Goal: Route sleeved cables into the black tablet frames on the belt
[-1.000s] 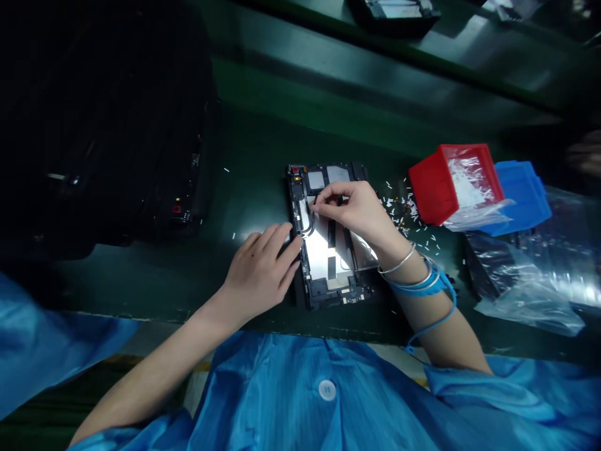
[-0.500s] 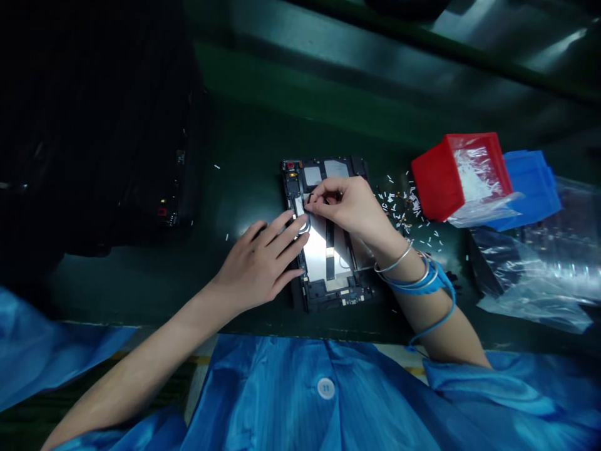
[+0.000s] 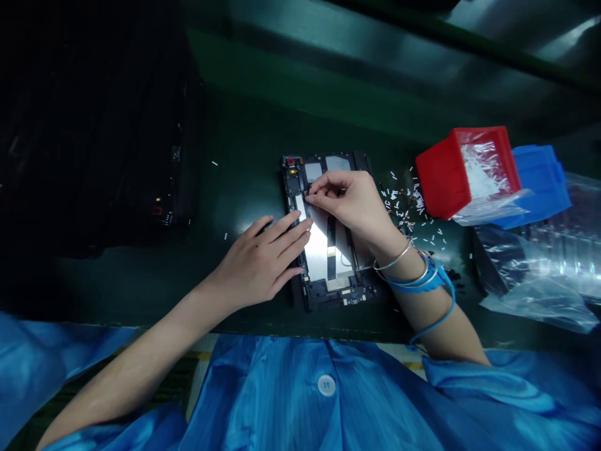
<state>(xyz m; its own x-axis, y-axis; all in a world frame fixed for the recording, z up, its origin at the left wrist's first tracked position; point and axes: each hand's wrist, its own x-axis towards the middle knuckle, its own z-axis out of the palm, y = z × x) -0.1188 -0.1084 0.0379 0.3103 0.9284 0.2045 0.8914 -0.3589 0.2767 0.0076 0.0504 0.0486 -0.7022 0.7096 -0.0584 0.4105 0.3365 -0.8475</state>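
An opened tablet [image 3: 319, 266] lies on the dark green bench, its silver battery and circuit parts exposed. My left hand [image 3: 263, 257] rests with spread fingers over the tablet's left edge. Above the upper part of the battery, my right hand [image 3: 352, 200] pinches with thumb and forefinger close to the tablet. What sits between those fingertips is too small to make out. Bangles and a blue wrist strap [image 3: 422, 279] circle my right wrist.
Small white strips [image 3: 408, 207] lie scattered right of the tablet. Beside them stand a red bin [image 3: 444, 178] with white pieces and plastic film, a blue bin [image 3: 544, 181] and clear plastic bags [image 3: 539, 294]. Dark stacked devices [image 3: 103, 156] fill the left side.
My right hand has shifted very slightly upward, still pinching above the battery. My left hand stays spread at the tablet's left edge. The view has moved a little.
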